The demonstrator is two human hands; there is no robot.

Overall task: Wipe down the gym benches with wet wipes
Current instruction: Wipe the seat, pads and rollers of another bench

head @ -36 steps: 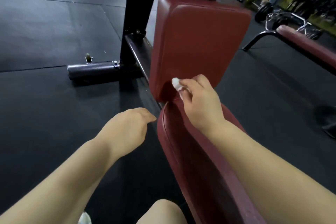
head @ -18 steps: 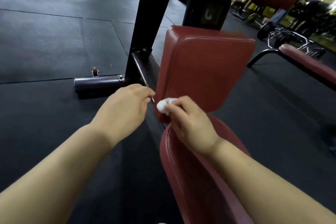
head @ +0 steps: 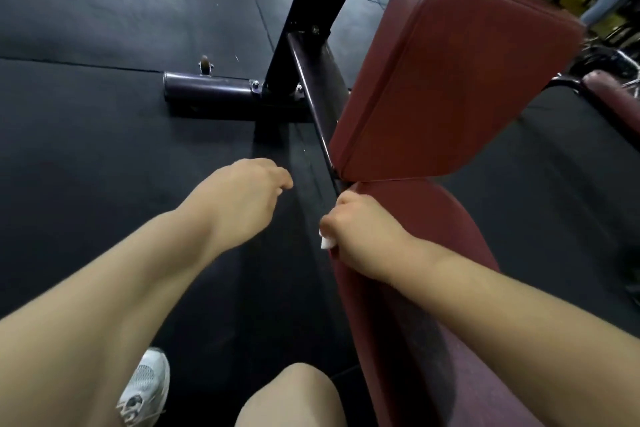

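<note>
Now the right hand [head: 360, 236] sits at the left edge of the red seat surface [head: 426, 253], fingers clamped on a white wipe [head: 325, 242], just below the seam with the upper pad [head: 446, 80]. Beside it, the left hand [head: 242, 194] hovers over open black floor [head: 104, 149], fingers loosely curled, holding nothing. A dark frame bar [head: 318, 107] runs alongside the pad's edge.

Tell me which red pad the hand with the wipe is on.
The lower seat pad: the right hand, gripping the wipe, rests on its left edge. The tilted back pad stands untouched.
</note>
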